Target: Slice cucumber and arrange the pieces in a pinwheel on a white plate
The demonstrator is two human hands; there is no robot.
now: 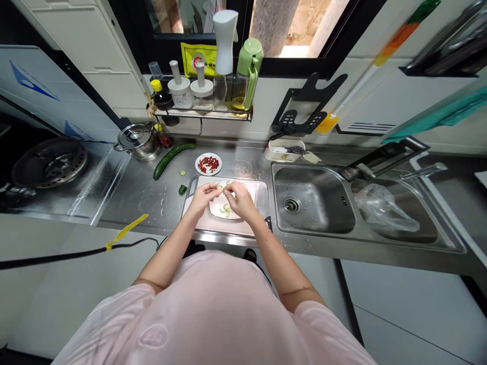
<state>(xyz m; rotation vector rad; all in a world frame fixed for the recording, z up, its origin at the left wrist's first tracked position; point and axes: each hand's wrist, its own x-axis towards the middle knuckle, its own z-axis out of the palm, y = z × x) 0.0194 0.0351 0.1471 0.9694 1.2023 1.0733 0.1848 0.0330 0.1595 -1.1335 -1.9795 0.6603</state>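
A white plate (215,209) rests on a pale cutting board (205,225), with several cucumber slices (225,210) fanned out on it. Over the plate's far half, my left hand (205,196) pinches a small, pale cucumber slice (219,186) between thumb and fingertips. My right hand (239,197) meets it there, its fingertips closed close to the same slice; whether they hold a separate piece is too small to tell. More slices lie on the plate behind the hands, partly hidden. A dark knife handle (268,223) shows at the board's right edge.
Left of the board lie a whole cucumber (173,158), a cut cucumber end (182,189) and a loose slice (182,172). Behind stands a dish of chopped red pieces (208,163). A steel pot (140,143) is back left; a double sink (314,200) is right.
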